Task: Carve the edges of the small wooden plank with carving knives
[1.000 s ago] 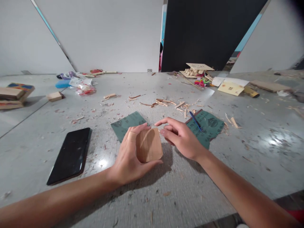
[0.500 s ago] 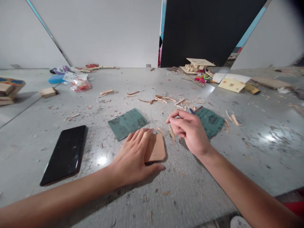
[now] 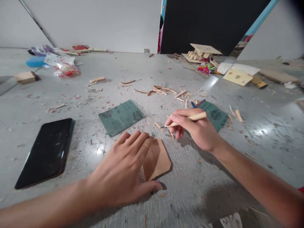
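A small flat wooden piece [image 3: 159, 158] with rounded corners lies on the table, tilted slightly to the view. My left hand [image 3: 125, 166] covers its left side, fingers over the far part and thumb along the near edge, gripping it. To the right, my right hand [image 3: 192, 126] is closed around a slim wooden-handled carving tool [image 3: 198, 116]. Its thin dark tip points left, above the table and apart from the wood. One green sandpaper sheet [image 3: 121, 117] lies beyond my left hand. A second sandpaper sheet [image 3: 215, 115] is partly hidden behind my right hand.
A black phone [image 3: 45, 153] lies at the left. Wood shavings [image 3: 163, 90] are scattered across the middle. Further back are plastic bags [image 3: 64, 65], a wooden block [image 3: 25, 77], a small wooden model [image 3: 200, 52] and a yellowish card [image 3: 238, 76]. Upright panels [image 3: 95, 25] border the far edge.
The wooden piece has turned under my left hand. My right hand has rotated, bringing the carving tool into clear view. The camera view has shifted, so the phone appears further left.
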The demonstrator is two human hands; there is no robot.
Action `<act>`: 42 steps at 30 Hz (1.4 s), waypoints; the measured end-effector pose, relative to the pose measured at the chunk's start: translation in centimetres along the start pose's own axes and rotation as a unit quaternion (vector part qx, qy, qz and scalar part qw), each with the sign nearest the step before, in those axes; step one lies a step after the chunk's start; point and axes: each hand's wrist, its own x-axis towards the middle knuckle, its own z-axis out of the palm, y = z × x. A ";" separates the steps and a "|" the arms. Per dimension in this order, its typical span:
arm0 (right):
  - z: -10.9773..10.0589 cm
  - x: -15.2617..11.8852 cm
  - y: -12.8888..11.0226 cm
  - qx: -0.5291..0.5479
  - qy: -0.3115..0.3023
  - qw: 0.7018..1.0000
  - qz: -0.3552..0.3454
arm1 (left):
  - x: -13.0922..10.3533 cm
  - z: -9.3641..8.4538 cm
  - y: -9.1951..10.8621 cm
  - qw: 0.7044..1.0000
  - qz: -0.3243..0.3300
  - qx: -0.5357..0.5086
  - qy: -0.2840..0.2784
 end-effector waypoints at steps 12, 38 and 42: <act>1.5 -0.8 1.3 0.021 -0.003 0.999 0.034 | -0.3 0.9 0.0 0.997 0.057 -0.043 0.036; 2.2 1.5 0.9 -0.012 -0.046 0.996 0.070 | -0.1 1.2 -0.4 0.996 0.066 -0.048 0.040; 2.4 1.7 1.2 -0.025 -0.021 0.998 0.045 | -0.1 1.3 -0.4 0.996 0.066 -0.045 0.042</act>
